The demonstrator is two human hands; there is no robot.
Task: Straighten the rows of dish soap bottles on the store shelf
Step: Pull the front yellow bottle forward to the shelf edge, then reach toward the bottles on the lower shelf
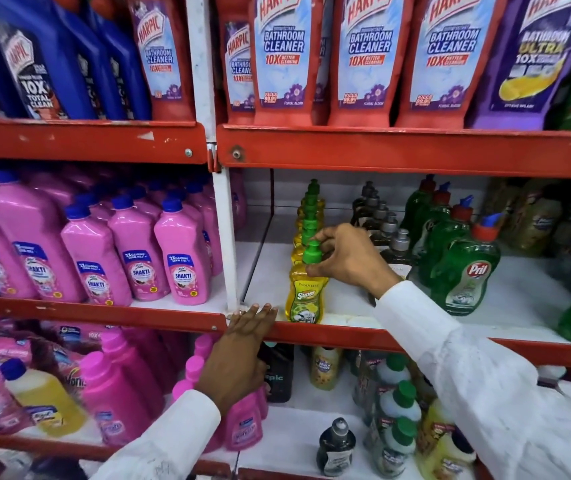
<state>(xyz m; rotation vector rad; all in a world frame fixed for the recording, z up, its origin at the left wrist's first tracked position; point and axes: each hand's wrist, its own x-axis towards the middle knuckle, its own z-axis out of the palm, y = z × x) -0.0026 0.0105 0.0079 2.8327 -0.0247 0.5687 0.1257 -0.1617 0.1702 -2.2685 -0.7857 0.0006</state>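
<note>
The front yellow plastic dish soap bottle with a green pump cap (306, 289) is pinched at its cap by the fingertips of the right hand (344, 259), at the front lip of the red metal shelf (398, 339). Behind that hand, a file of matching yellow bottles (310, 216) runs back in what looks a fairly straight line. The left hand (242, 351) is laid flat and spread on the shelf lip, just left of the held bottle, gripping nothing. To the right of the right hand, the dark bottles with grey caps (386, 230) and the green bottles with red caps (461, 261) appear to stand in looser files; these are judged to be left to do.
</note>
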